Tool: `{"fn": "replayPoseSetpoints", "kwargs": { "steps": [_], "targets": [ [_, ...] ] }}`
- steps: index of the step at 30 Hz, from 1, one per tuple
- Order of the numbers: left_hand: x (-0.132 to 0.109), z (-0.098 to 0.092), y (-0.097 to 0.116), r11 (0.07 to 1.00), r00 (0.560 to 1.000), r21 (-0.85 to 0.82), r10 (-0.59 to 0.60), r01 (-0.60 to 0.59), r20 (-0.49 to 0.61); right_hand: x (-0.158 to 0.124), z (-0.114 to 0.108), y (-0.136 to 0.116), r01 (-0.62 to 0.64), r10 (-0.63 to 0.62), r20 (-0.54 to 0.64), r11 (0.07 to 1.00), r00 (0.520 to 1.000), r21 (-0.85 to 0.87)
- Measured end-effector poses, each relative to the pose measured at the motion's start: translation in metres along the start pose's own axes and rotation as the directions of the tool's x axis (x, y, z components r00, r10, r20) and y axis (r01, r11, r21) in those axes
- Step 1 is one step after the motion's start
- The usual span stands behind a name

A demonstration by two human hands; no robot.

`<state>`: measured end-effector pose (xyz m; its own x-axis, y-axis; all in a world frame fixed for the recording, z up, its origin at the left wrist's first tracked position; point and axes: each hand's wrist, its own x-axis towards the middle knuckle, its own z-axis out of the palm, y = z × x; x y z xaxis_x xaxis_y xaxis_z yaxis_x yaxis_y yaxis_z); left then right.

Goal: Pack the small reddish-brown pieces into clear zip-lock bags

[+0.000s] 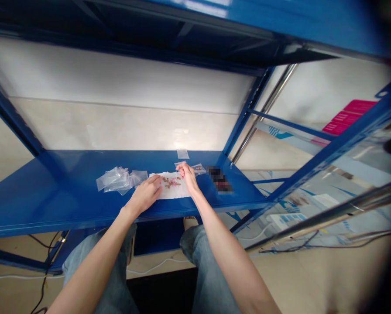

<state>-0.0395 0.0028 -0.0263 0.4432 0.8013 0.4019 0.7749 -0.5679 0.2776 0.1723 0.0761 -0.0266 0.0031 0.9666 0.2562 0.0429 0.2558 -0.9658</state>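
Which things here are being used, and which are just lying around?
Seem in use: left hand, right hand, paper, reddish bits.

Seem just lying around: bag pile, lone bag, blurred object.

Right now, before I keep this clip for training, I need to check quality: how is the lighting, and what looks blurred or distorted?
Head view: light is soft and even, with pale glare on the upper blue steel shelf; the wide lens bends the chrome tube at lower right; a patch beside the right hand is pixelated; the right edge falls dark.
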Motion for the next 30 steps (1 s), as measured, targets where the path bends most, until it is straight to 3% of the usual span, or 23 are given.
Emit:
{"fn": "replayPoseSetpoints", "kwargs": {
  "steps": [3,9,14,18,24,30],
  "targets": [
    [-0.007,0.003,0.000,0.999,0.999,-0.042,-0.001,0.003,0.054,0.001,0.007,0.005,-0.003,0.001,0.022,0.997,1.000,0.083],
    [-0.004,0.009,0.005,1.000,1.000,0.020,0.002,-0.002,0.019,0.008,0.007,0.007,-0.038,0.033,0.047,0.994,0.998,0.103],
    [0.007,0.019,0.044,0.997,0.995,0.030,0.071,-0.069,-0.063,0.011,0.011,0.007,0.016,-0.021,0.066,0.996,0.998,0.084],
    [0.008,0.032,0.068,0.986,0.986,0.006,0.165,-0.165,0.039,0.009,0.015,0.009,0.054,-0.054,0.026,0.998,0.998,-0.020],
    [0.008,0.042,0.066,0.990,0.988,0.040,0.131,-0.135,0.085,0.004,0.017,0.011,0.130,-0.123,0.089,0.988,0.988,-0.086],
    [0.009,0.042,0.066,0.991,0.995,0.098,0.085,-0.089,0.048,0.006,0.018,0.012,0.088,-0.077,0.101,0.990,0.992,-0.112]
  ]
}}
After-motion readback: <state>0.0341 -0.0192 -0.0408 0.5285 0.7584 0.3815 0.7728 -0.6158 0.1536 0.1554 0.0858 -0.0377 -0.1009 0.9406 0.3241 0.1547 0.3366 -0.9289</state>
